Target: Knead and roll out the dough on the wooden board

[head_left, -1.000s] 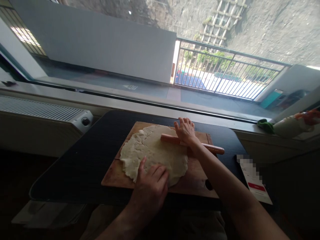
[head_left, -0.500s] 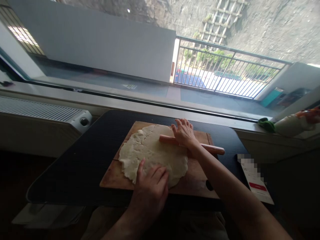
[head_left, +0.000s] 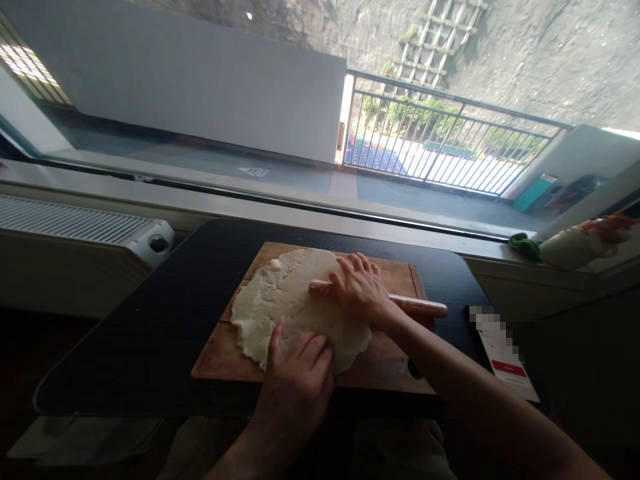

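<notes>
A broad, flattened sheet of dough [head_left: 285, 300] with an uneven, cracked edge lies on a wooden cutting board [head_left: 220, 357]. Across its right part rests a wooden rolling pin [head_left: 420, 307], slanting slightly down to the right. My right hand [head_left: 363, 290] is open, its palm over the pin and its fingers stretched out past the far side. The pin's middle is hidden under this hand. On the near edge of the dough lies my left hand [head_left: 297, 373], open, thumb pointing away from me and the other fingers slightly bent.
The board sits on a dark table [head_left: 135, 333] with rounded corners. At the right edge lies a phone [head_left: 505, 360] with a lit screen. A white radiator [head_left: 85, 227] stands left, below a window sill. A pale jar-like container [head_left: 570, 253] and something green [head_left: 525, 247] are at the right.
My right hand has rolled the pin a little toward me over the dough. My left hand stays on the near edge. The whole view has shifted slightly.
</notes>
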Demonstrator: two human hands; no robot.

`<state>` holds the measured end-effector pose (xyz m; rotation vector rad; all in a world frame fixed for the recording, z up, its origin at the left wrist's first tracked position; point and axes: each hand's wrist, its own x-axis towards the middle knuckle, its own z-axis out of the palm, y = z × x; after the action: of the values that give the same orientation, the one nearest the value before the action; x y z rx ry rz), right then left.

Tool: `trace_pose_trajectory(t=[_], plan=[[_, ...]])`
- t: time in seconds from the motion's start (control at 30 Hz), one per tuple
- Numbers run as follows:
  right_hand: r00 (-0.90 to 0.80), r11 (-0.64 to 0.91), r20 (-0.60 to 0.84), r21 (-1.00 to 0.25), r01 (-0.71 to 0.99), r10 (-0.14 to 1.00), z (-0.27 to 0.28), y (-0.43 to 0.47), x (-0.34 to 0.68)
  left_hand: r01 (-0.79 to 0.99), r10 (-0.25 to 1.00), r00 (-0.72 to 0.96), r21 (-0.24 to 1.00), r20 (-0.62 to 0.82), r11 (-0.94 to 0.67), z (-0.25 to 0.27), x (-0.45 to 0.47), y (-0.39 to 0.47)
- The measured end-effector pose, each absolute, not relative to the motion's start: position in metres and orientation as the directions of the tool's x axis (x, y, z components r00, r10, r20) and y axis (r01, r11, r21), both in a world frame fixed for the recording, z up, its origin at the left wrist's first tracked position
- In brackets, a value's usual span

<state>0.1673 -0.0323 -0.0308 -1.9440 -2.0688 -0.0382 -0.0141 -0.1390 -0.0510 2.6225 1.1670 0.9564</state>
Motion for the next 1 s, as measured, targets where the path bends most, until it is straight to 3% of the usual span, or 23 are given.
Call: trace_pose_trajectory(t=[0.1,0.3,0.5,0.7,0.9,1.0], plan=[[-0.123,0.164,0.28,-0.13,0.978,0.952,-0.032,-0.037,0.168,0.629,0.697,0.524,0.329,0.49,-0.704,-0.049,-0.014,-0.138],[0.102,-0.047,0.264,-0.207,0.977,0.959,-0.023,0.018,0.184,0.635,0.7,0.529,0.325,0.48,-0.701,-0.048,-0.015,-0.138],[-0.12,0.167,0.268,-0.161,0.973,0.956,-0.034,-0.029,0.174,0.636,0.698,0.536,0.316,0.474,-0.704,-0.05,-0.014,-0.136],[0.102,-0.054,0.218,-0.212,0.976,0.971,-0.024,0.018,0.186,0.632,0.675,0.54,0.288,0.502,-0.719,-0.045,-0.014,-0.137],[-0.108,0.148,0.282,-0.124,0.981,0.953,-0.036,-0.043,0.169,0.64,0.683,0.536,0.288,0.497,-0.712,-0.046,-0.014,-0.138],[-0.076,0.115,0.302,-0.115,0.987,0.95,-0.032,-0.036,0.173,0.644,0.678,0.551,0.268,0.486,-0.716,-0.045,-0.014,-0.137]])
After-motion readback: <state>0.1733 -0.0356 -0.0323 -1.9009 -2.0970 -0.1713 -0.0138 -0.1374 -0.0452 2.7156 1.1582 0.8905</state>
